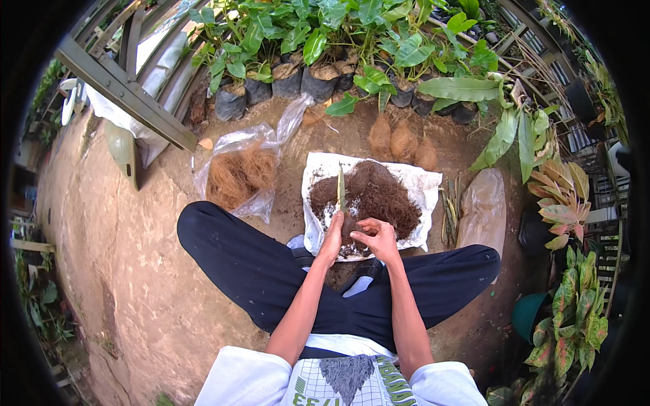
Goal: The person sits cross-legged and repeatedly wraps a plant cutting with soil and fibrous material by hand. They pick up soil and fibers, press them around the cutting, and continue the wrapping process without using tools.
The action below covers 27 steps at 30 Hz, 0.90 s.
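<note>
My left hand (332, 237) grips a dark brown ball of soil or fibre (349, 227) over the front of a white sack sheet (373, 157). From the ball a narrow, pale green leaf or stem cutting (341, 188) stands upright, pointing away from me. My right hand (378, 237) is at the ball's right side, thumb and fingertips curled close to it; whether they pinch anything is too small to tell. Beyond my hands, a heap of dark brown fibrous material (388, 200) lies on the sheet, with rounded clumps (363, 175) at its back.
Left of the sheet, a clear plastic bag (261, 203) holds orange-brown coconut fibre (238, 175). Fibre-wrapped balls (403, 139) sit behind the sheet. Potted plants in black bags (287, 81) line the back. Thin cut stalks (450, 213) and a plastic-wrapped bundle (482, 208) lie at right.
</note>
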### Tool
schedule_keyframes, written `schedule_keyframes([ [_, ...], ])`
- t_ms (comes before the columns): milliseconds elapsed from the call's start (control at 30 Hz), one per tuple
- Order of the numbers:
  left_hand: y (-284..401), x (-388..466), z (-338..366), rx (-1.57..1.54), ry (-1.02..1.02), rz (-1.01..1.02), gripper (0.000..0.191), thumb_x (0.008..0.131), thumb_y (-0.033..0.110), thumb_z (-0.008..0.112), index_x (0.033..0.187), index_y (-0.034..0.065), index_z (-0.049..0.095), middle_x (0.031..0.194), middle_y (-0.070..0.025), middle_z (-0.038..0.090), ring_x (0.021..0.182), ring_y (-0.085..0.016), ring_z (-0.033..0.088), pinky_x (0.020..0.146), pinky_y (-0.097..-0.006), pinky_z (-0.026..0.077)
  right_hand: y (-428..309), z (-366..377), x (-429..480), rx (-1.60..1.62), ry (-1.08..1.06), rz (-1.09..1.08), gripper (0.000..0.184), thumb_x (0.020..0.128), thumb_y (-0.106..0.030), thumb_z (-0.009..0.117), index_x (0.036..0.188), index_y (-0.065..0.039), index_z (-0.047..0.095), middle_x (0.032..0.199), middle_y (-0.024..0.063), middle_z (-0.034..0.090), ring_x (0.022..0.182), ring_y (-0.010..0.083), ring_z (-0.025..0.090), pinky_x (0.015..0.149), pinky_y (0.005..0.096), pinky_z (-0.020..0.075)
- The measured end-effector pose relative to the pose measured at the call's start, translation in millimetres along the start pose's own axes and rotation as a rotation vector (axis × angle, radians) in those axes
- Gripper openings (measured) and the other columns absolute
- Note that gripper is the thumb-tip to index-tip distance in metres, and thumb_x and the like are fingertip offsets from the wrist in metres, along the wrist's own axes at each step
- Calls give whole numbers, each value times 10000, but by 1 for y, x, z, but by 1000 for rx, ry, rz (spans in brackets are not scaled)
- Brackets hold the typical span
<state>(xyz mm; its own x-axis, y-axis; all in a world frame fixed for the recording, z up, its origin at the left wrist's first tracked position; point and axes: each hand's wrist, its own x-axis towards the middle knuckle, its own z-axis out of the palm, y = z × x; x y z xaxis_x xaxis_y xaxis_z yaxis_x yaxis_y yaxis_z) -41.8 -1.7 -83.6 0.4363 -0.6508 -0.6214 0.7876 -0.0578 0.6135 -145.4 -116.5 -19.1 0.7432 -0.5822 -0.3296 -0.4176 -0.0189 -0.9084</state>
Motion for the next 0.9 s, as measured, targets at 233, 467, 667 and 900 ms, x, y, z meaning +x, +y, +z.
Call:
schedule_keyframes([
  [233,11,-13,9,306,17,202,464,937,325,621,1255,7,504,1103,-76,600,1027,-145,547,902,-292,430,-11,10,-5,-68,80,-120,291,730,-162,825,856,52,672,751,119,695,697,109,642,634,291,511],
  [467,1,-7,11,278,245,350,242,966,240,566,1053,14,577,861,-15,586,781,-94,511,704,-273,430,-17,31,-13,-95,180,-122,265,748,-144,791,889,52,680,795,162,697,713,200,685,652,317,514],
  [667,16,0,-5,-13,317,330,263,1002,325,516,995,63,528,754,-5,542,629,-103,539,576,-273,465,1,29,-20,43,271,-51,239,780,-144,785,896,32,672,792,109,692,727,140,649,665,275,498],
  [900,33,-8,0,-2,180,320,332,930,308,646,1096,79,471,837,-41,553,636,-141,586,559,-284,504,32,-12,-7,492,425,117,322,868,-107,703,1165,-18,615,1082,82,621,929,129,601,733,264,528],
])
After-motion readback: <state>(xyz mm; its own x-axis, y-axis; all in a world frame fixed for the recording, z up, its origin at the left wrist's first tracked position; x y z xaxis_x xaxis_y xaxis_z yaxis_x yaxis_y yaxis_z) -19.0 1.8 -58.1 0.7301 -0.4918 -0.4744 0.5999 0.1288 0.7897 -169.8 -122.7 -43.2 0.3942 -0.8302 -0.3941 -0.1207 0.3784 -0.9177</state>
